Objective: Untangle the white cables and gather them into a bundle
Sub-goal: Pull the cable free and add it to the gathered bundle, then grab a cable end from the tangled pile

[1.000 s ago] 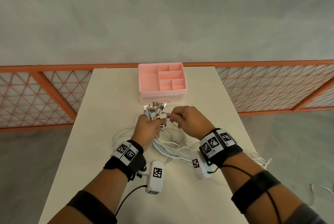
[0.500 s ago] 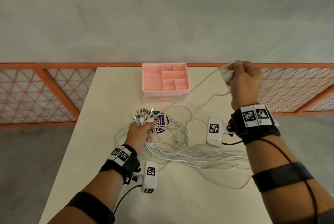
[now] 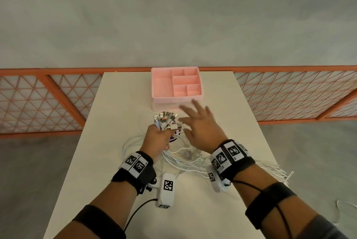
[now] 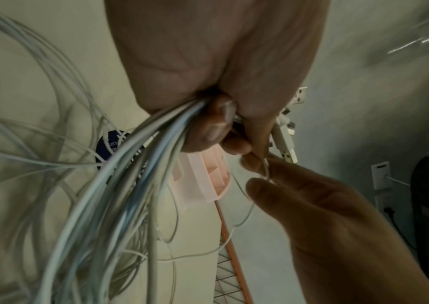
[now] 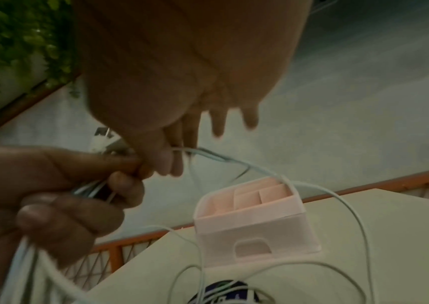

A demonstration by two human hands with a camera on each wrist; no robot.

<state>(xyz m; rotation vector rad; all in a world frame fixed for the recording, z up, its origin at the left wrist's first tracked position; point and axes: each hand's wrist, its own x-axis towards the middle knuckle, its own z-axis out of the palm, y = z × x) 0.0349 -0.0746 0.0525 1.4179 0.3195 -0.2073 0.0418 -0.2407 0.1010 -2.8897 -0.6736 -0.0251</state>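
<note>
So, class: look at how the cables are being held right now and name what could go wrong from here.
1. The left hand grips many cable ends at once; adding another could let one slip out.
2. The right hand seems to pinch just one thin cable; pulling it might tighten the loose loops on the table.
3. Some cables trail off the table's right edge and could snag.
</note>
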